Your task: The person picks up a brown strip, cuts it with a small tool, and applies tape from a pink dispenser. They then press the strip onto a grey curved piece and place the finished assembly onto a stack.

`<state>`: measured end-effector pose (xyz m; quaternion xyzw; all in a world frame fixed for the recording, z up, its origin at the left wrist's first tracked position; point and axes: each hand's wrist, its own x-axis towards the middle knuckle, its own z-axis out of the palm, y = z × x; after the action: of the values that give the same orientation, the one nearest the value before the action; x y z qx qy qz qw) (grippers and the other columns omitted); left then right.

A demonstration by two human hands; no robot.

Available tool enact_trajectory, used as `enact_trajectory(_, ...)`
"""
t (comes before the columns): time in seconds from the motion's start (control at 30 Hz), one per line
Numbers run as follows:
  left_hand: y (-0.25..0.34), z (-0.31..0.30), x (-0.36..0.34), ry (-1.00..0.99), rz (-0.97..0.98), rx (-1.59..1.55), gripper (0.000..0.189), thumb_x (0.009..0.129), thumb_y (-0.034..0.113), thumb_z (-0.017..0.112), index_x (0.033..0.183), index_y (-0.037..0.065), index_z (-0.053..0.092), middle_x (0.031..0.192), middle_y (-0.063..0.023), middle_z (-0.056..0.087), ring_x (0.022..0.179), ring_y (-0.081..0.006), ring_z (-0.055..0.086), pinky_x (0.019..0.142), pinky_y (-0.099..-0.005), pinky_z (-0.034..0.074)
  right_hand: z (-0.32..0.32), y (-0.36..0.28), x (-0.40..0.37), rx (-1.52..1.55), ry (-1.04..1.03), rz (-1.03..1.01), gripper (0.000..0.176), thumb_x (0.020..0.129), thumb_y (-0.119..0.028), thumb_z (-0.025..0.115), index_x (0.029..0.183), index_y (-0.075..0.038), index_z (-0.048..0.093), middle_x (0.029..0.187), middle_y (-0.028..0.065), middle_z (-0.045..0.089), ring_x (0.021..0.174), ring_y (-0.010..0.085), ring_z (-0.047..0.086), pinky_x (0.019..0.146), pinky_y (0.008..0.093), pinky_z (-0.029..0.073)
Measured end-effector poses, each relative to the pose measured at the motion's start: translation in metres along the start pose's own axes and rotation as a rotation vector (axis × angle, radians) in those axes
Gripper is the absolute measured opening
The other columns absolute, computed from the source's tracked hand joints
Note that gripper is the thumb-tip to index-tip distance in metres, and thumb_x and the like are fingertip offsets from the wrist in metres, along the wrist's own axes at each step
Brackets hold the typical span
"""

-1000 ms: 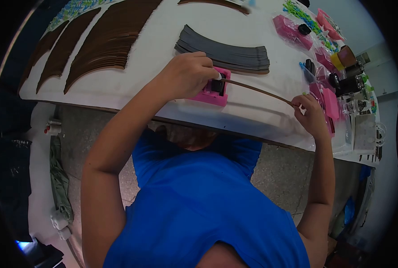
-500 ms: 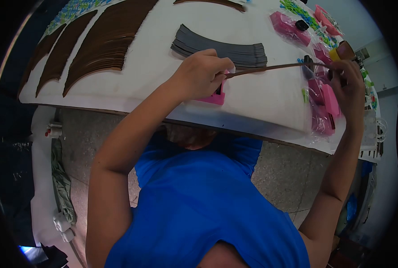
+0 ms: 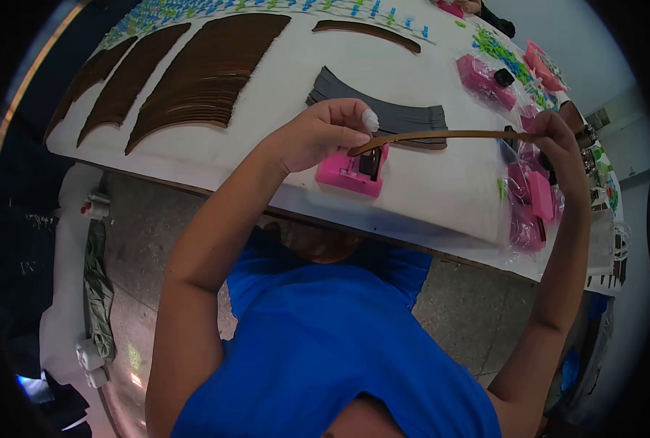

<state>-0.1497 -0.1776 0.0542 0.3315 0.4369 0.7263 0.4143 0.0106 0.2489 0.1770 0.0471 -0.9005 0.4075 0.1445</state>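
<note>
A thin brown strip (image 3: 449,134), its material hard to tell, stretches between my two hands above the table. My left hand (image 3: 310,135) is closed on its left end, with the thumb along it; white wrapping covers one fingertip. Raised to the right, my right hand (image 3: 564,150) pinches the other end. Just below my left hand sits a pink holder (image 3: 350,181) with a black part (image 3: 371,162) in it. Behind the strip lies a stack of dark grey strips (image 3: 390,109), partly hidden by my left hand.
Rows of brown strips (image 3: 193,73) cover the table's left, and a small brown bundle (image 3: 368,31) lies farther back. Bagged pink parts (image 3: 485,79) line the right side. Blue and green pieces (image 3: 504,55) are scattered behind. Another person's hand (image 3: 471,6) shows at the far edge.
The view has shifted, showing more of the far table. My left hand has turned and its index finger has lifted, uncovering more of the pink holder. The brown strip stays between both hands.
</note>
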Motion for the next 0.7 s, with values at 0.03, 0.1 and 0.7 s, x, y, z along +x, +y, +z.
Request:
enact_trajectory(0.03, 0.001, -0.004, -0.005, -0.015, 0.008, -0.143, 0.02, 0.093, -0.001, 0.069, 0.111, 0.006, 0.066, 0.103, -0.0045, 0.072, 0.094, -0.0147, 0.069, 0.089, -0.029, 0.054, 0.005, 0.0, -0.008, 0.095, -0.056, 0.152, 0.014, 0.086, -0.001, 0.056, 0.099, -0.006, 0.06, 0.09, -0.0063, 0.049, 0.078, 0.0058, 0.046, 0.07, 0.0224, 0.039)
enact_trajectory(0.1, 0.003, -0.008, -0.015, -0.03, 0.014, -0.193, 0.019, 0.093, -0.001, 0.067, 0.111, 0.006, 0.066, 0.103, -0.0042, 0.071, 0.094, -0.0146, 0.068, 0.089, -0.0291, 0.053, 0.018, 0.005, -0.02, 0.192, -0.112, 0.297, 0.01, 0.085, -0.004, 0.056, 0.094, -0.008, 0.059, 0.089, -0.0063, 0.049, 0.076, 0.0055, 0.043, 0.068, 0.0219, 0.036)
enact_trajectory(0.7, 0.007, -0.024, -0.096, -0.047, 0.219, -0.434, 0.02, 0.093, 0.002, 0.063, 0.113, 0.006, 0.068, 0.086, -0.008, 0.063, 0.082, -0.0196, 0.053, 0.072, -0.0309, 0.043, 0.148, -0.043, -0.09, 1.479, -0.052, 0.033, 0.04, 0.091, 0.004, 0.06, 0.129, -0.006, 0.065, 0.119, 0.01, 0.066, 0.105, 0.0222, 0.062, 0.094, 0.037, 0.054)
